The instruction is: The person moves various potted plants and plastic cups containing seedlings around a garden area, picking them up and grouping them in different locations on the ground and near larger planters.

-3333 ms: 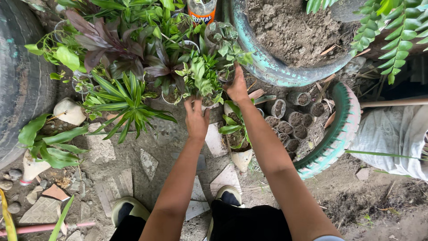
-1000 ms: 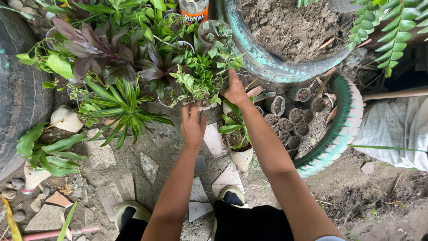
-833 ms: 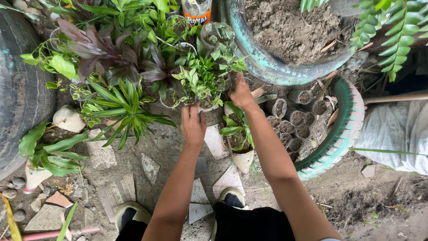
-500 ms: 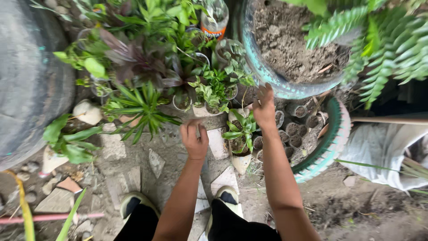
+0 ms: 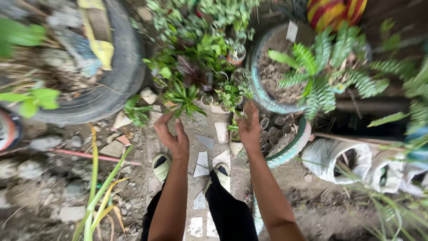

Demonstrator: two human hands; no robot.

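The person's feet in pale sandals (image 5: pixel 162 164) are standing on broken tile pieces (image 5: pixel 203 163); above them the left hand (image 5: pixel 173 136) is hanging open, fingers loosely curled, gripping nothing — near a spiky green plant (image 5: pixel 183 97); the right hand (image 5: pixel 249 125) is spreading open, empty, just beside a small leafy potted plant (image 5: pixel 229 94); farther off a soil-filled teal pot (image 5: pixel 272 76) is sitting beside a fern (image 5: pixel 321 76), an old tyre (image 5: pixel 111 76) lying to the left.

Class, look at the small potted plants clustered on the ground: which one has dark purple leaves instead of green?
The purple-leaved plant in the middle of the cluster, behind the spiky green plant. Its leaves are dark purple; every plant around it is green.
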